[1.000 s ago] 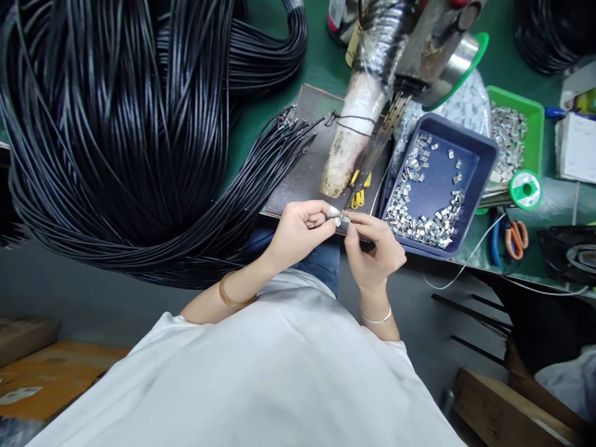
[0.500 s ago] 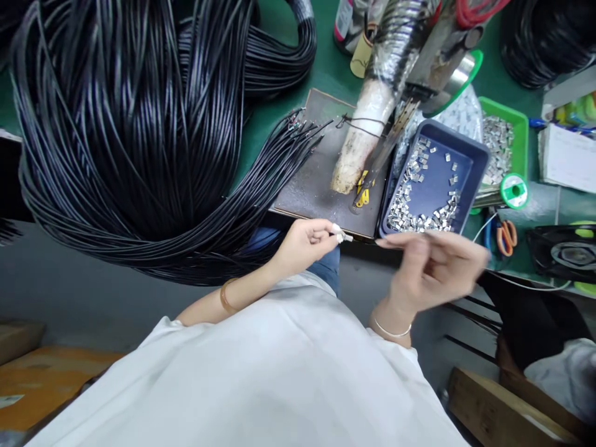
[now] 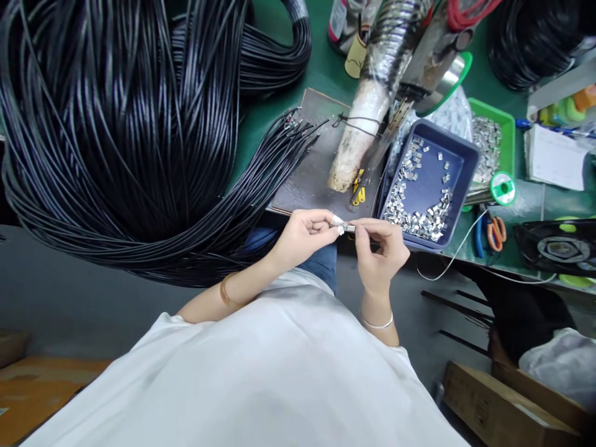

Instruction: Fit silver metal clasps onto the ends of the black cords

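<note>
In the middle of the head view, my left hand point(image 3: 311, 238) pinches a small silver connector piece point(image 3: 342, 230) between thumb and forefinger; a white wrap covers that forefinger's tip. My right hand point(image 3: 382, 248) meets it from the right, thumb and forefinger closed on a small metal piece point(image 3: 351, 228) that touches or nearly touches the first. Where one piece ends and the other begins is too small to tell. Just beyond my right hand stands a blue tray point(image 3: 469, 162) with many loose silver metal shells point(image 3: 419, 222).
A huge bundle of black cables point(image 3: 125, 143) fills the left, its ends lying on a dark board point(image 3: 305, 177). A wrapped tube point(image 3: 356, 133) and yellow-handled tool point(image 3: 358, 189) lie there. Rightward are a green bin point(image 3: 508, 136), solder spool point(image 3: 503, 188), orange-handled pliers point(image 3: 496, 233) and fan point(image 3: 559, 249).
My right hand has moved left from the tray's front edge to my left hand, and its fingertips now meet the piece there. My left hand stays nearly where it was. The view has shifted slightly.
</note>
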Tool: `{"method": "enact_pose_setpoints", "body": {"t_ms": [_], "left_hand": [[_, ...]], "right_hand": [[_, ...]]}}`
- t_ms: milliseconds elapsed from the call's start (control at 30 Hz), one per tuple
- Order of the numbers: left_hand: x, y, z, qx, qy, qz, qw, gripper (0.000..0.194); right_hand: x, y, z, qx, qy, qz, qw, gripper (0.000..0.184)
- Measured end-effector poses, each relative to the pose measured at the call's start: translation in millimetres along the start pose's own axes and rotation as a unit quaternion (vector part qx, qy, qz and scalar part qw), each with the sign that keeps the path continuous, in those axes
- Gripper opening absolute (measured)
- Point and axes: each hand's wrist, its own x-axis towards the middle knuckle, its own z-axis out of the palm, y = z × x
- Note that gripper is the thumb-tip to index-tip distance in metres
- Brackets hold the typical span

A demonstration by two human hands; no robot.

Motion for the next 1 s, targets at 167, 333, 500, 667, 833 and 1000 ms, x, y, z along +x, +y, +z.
{"method": "enact_pose_setpoints", "body": {"t_ms": [167,333,500,667,833,1000], "left_hand": [[-19,-7,-7.7,0.19,-0.203,-0.015,0.961,0.025],[-19,-1,-29.1,0.274,-0.049,0.11,0.954,0.028],[16,22,-59.5,0.537,0.22,0.217,0.785,0.029],[27,19,-70.4,0.608,0.183,0.18,0.751,0.032],[-1,9,-74.4,0.493,0.184,0.259,0.809,0.024],[-8,2,-79.2,0.279,0.311,0.313,0.853,0.018]], "right_hand": [[17,-1,-25,-0.011,0.248,-0.147,0.957,0.002],[36,17,-63,-0.133,0.105,0.058,0.984,0.024],[64,48,-76,-0.354,0.032,0.126,0.926,0.008],[104,74,-64,-0.401,-0.02,0.129,0.907,0.005],[120,88,-58,-0.358,-0.074,0.123,0.923,0.009],[118,84,-65,-0.318,-0.113,0.138,0.931,0.01]]}}
